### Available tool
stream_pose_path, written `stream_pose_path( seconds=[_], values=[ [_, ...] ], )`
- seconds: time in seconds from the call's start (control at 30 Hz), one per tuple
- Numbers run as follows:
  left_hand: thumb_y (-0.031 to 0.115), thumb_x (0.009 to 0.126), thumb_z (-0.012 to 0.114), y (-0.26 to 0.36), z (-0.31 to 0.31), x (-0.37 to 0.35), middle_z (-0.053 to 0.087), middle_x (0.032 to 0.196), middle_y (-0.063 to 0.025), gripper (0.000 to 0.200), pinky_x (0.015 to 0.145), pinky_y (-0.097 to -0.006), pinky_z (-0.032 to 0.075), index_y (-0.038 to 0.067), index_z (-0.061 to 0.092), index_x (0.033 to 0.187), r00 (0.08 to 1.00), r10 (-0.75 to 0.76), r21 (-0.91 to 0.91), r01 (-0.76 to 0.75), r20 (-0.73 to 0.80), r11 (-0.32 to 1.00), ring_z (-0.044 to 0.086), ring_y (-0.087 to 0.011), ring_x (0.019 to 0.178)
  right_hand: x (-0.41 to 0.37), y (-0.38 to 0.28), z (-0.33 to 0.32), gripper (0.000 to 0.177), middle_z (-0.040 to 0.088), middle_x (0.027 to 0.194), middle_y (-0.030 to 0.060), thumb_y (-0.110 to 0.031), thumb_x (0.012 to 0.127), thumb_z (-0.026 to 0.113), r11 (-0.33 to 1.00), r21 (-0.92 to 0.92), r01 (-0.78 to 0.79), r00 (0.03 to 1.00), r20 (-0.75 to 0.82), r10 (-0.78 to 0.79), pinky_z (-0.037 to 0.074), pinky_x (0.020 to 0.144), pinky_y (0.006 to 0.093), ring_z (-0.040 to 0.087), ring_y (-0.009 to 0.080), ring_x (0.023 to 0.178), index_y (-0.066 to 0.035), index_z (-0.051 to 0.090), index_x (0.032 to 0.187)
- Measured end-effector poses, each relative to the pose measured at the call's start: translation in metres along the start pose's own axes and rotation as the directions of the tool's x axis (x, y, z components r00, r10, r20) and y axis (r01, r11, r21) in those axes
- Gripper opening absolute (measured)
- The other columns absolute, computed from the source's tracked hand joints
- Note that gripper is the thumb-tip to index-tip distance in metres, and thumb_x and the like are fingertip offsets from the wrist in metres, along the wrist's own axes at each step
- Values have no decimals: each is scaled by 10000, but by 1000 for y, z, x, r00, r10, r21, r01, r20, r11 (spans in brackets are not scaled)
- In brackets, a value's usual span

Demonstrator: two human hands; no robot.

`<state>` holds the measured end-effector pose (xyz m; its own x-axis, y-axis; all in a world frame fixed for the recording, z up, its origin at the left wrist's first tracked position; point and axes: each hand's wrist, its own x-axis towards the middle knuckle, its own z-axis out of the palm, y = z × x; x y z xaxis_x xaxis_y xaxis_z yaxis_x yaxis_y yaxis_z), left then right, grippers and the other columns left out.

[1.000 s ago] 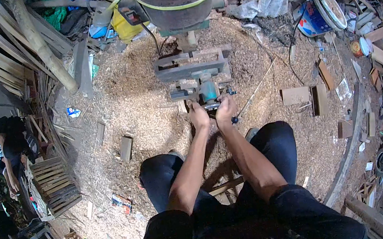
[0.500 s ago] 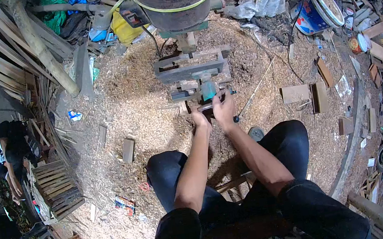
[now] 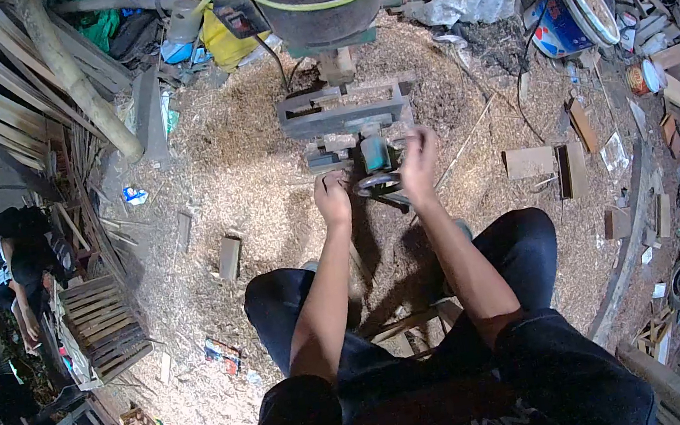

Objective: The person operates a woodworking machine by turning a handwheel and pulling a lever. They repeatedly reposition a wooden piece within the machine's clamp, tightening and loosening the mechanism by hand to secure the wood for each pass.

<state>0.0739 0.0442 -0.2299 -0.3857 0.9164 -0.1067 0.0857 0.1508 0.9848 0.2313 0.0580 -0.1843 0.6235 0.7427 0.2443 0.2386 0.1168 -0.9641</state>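
Your left hand is curled closed just beside the dark handwheel, probably to steady it; your right hand hovers with fingers loosely spread by the teal housing; the machine stands low in sawdust ahead of your knees, so both arms reach it.

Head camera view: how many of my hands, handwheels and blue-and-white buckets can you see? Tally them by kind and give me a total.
hands: 2 (left hand, right hand)
handwheel: 1
blue-and-white bucket: 1
total: 4
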Motion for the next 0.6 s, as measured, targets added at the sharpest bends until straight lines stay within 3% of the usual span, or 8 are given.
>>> stream_pose_path(
  seconds=[0.1, 0.17, 0.23, 0.3, 0.4, 0.47, 0.53, 0.6],
  values=[
    [148, 878, 436, -23, -4, 4, 624, 836, -110, 273, 769, -327, 452, -42, 630, 901, 999, -44, 43, 44, -5, 998, 576, -205, 811, -28, 0, -8, 369, 563, 996, 215, -323, 830, 572, 796, -382, 470, 853, 427, -299, 406, 802, 383, 522, 330, 915, -7, 561, 1021],
    [174, 883, 455, -27, -3, 6, 627, 834, -89, 275, 737, -317, 450, -27, 642, 906, 994, -109, -23, 109, 6, 994, 567, -183, 791, -39, 55, -56, 400, 563, 1026, 240, -289, 786, 598, 706, -664, 248, 855, 493, 163, 411, 828, 398, 524, 361, 935, 8, 568, 1053],
    [211, 899, 487, -42, -4, 2, 636, 846, -91, 274, 772, -340, 456, -15, 640, 925, 982, -190, -111, 191, 15, 975, 570, -203, 803, -46, 91, -93, 420, 562, 1052, 257, -257, 779, 609, 677, -732, 76, 863, 389, 323, 412, 852, 414, 526, 380, 959, 25, 569, 1087],
    [209, 887, 496, -12, 1, 17, 629, 837, -73, 264, 746, -319, 449, -9, 640, 926, 985, -170, -237, 165, -2, 957, 556, -178, 785, -45, 113, -92, 421, 560, 1074, 266, -229, 807, 605, 833, -551, -59, 947, 233, 222, 411, 876, 430, 530, 389, 986, 45, 562, 1124],
    [225, 872, 512, 0, 4, 3, 618, 806, -48, 261, 688, -285, 434, -3, 636, 898, 971, -238, -328, 229, 13, 917, 534, -140, 732, 4, 14, -28, 393, 539, 1099, 260, -209, 911, 536, 924, -376, 65, 994, 109, -25, 390, 943, 435, 517, 372, 1046, 70, 505, 1187],
    [235, 873, 510, -14, 6, 3, 616, 792, -50, 272, 670, -285, 431, -7, 633, 887, 972, -233, -265, 224, -2, 938, 530, -139, 713, 19, -50, -1, 385, 524, 1120, 224, -239, 936, 509, 994, -83, -76, 975, 205, 92, 384, 948, 428, 510, 342, 1049, 38, 466, 1201],
    [220, 886, 482, -15, 4, 2, 619, 780, -59, 279, 656, -279, 434, -15, 632, 883, 970, -241, -204, 239, 15, 949, 535, -138, 695, 11, -70, 11, 369, 525, 1108, 235, -254, 943, 495, 931, -184, 315, 932, 243, -267, 370, 961, 446, 499, 379, 1063, 23, 469, 1186],
    [209, 894, 466, 6, 5, -5, 620, 777, -64, 282, 652, -281, 436, -19, 632, 886, 950, -312, -266, 307, 26, 914, 539, -143, 691, -19, -32, -4, 396, 532, 1125, 258, -281, 932, 497, 853, -429, 298, 899, 426, -99, 375, 954, 481, 497, 418, 1077, 32, 484, 1175]
  ],
)
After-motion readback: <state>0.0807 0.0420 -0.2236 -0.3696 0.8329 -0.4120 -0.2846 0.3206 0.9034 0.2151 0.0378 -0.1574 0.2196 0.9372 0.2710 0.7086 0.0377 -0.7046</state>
